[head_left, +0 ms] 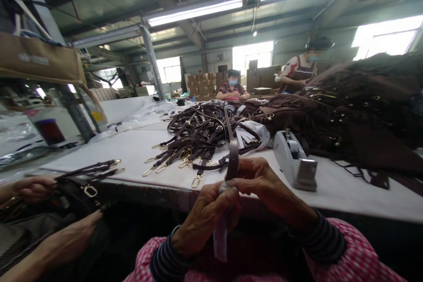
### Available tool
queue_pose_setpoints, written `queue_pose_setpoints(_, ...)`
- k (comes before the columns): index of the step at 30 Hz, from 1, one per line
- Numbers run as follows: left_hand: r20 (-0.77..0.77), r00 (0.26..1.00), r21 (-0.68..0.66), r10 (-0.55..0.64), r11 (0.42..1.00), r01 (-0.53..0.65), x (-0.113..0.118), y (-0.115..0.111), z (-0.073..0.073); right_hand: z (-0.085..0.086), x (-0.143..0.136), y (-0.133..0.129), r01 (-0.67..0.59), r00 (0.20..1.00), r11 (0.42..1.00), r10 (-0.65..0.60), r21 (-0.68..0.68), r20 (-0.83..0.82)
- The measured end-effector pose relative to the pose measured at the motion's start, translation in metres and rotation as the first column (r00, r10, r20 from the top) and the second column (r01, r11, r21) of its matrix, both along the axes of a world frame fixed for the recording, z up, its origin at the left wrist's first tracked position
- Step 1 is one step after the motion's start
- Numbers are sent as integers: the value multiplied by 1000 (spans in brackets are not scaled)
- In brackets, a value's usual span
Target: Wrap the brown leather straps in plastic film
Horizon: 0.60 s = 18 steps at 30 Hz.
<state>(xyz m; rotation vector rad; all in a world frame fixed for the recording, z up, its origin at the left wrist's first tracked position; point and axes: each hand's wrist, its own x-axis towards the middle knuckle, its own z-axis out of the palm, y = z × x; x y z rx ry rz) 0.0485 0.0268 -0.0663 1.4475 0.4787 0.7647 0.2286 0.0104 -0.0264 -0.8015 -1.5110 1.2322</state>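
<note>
Both of my hands meet in front of me at the table's front edge. My left hand [214,209] is closed around a pale, whitish strip [220,240] that hangs down below the fingers. A dark brown leather strap [233,158] rises from between my hands toward the pile behind. My right hand [261,183] pinches the lower end of this strap, its fingertips touching my left thumb. Just beyond lies a heap of brown straps [201,128] with gold-coloured snap hooks [196,181] pointing toward me.
A grey tape dispenser [294,163] stands right of my hands on the white table [132,145]. Brown bags [357,110] are heaped at the right. At left, a co-worker's hands [39,187] hold straps with gold hooks. Two people work across the table.
</note>
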Motion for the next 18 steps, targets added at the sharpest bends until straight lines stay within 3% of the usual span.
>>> queue_pose_setpoints(3, -30, 999, 29, 10, 1000, -9, 1, 1, 6, -4, -2, 3, -5, 999, 1000, 5, 9, -39)
queue_pose_setpoints(5, -55, 998, 47, 13, 999, -11, 2, 2, 8, -3, -1, 11, 29, 988, 999, -31, -16, -149)
queue_pose_setpoints(9, -86, 996, 45, -8, 999, 12, 5, 2, 11, 8, 1, 32, 108, 862, 974, -192, -199, -469)
queue_pose_setpoints(11, -85, 996, 38, 17, 999, -14, 6, 1, 13, 13, -2, 33, 130, 823, 972, -215, -195, -525)
queue_pose_setpoints(14, -84, 989, 50, 120, 992, -116, 6, -3, 17, 12, -13, 16, 141, 896, 986, -165, -90, -411)
queue_pose_setpoints(18, -87, 962, 118, 260, 961, -249, 3, -11, 15, 0, -26, -10, 49, 978, 999, -50, -6, -202)
